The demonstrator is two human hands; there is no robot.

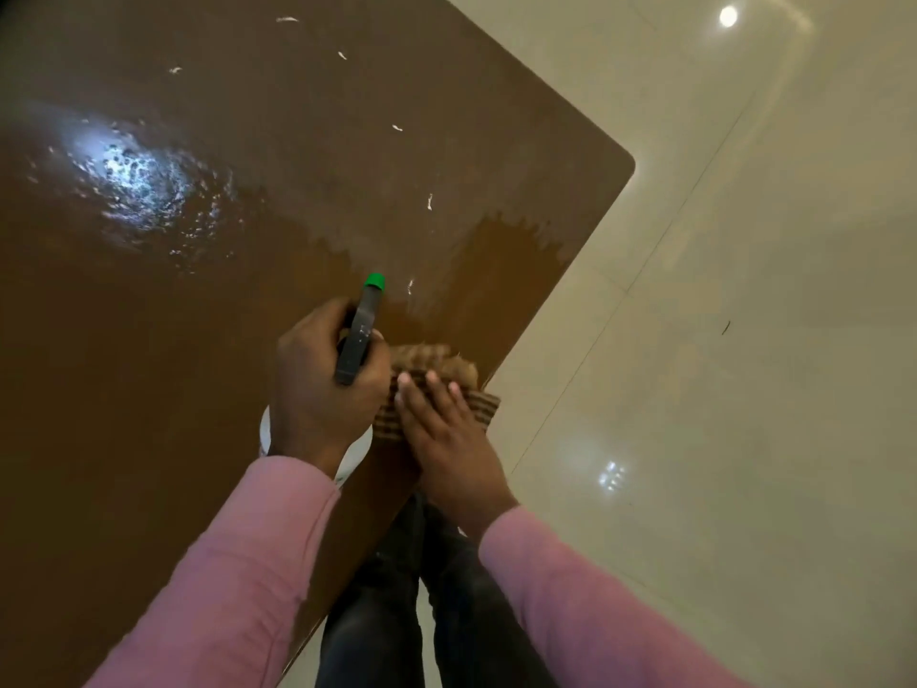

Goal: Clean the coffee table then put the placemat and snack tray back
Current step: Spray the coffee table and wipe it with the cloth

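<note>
Head view, left to right. Coffee table [149, 365], brown, with one wet glare patch [134, 176] at its left. Left hand [322, 389] grips one spray bottle [361, 330], fingers curled round the neck; the dark spray head's long axis runs away from the person, its green nozzle aimed up the tabletop. Just right of it, touching, one striped cloth [484, 407] lies at the table's near edge and partly overhangs it; the right hand [446, 439] presses on it with fingers straight and flat, holding nothing curled. Six white flecks [429, 202] are scattered ahead of both hands, toward the rounded far corner [626, 163], on a duller band that appears not yet wiped. The next wipe, as judged, runs forward from the cloth, and the right hand is the nearer one. Tiled floor [744, 340] at right. Placemat and snack tray: not in view
</note>
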